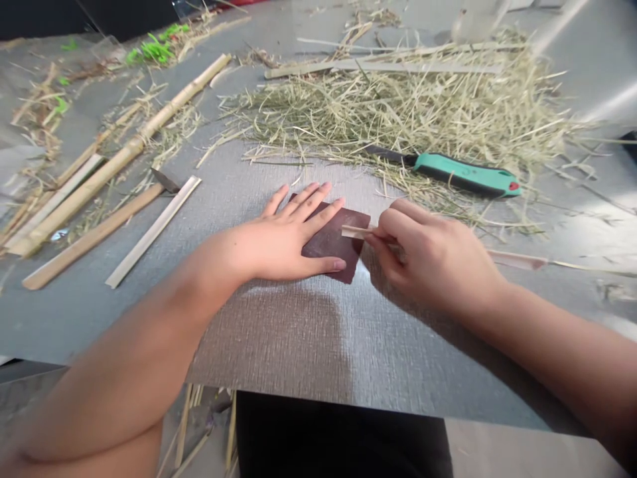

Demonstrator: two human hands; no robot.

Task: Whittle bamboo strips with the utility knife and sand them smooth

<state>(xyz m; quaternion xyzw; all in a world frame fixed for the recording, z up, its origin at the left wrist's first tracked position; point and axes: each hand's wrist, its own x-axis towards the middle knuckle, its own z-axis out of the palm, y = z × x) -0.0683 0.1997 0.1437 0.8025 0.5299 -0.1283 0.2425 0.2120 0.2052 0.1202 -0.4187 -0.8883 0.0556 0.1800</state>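
My left hand (293, 239) lies flat with its fingers spread on a dark reddish-brown sheet of sandpaper (346, 239), pressing it to the grey table. Its palm and fingers hide the sheet's left part. From the right, my right hand (428, 245) pinches a thin pale strip that looks like bamboo (353, 232). The strip's near end is over the sandpaper's right edge; whether it touches I cannot tell. Its other end shows beyond my right hand. Behind that hand lies a saw with a green and black handle (468, 176), its dark blade partly under shavings.
A heap of pale shavings (398, 106) covers the table's back, with flat strips on top. To the left are a long bamboo pole (134, 146), a wooden-handled hammer-like tool (99, 232) and a short split strip (154, 231). The table's front edge (318, 396) runs before me.
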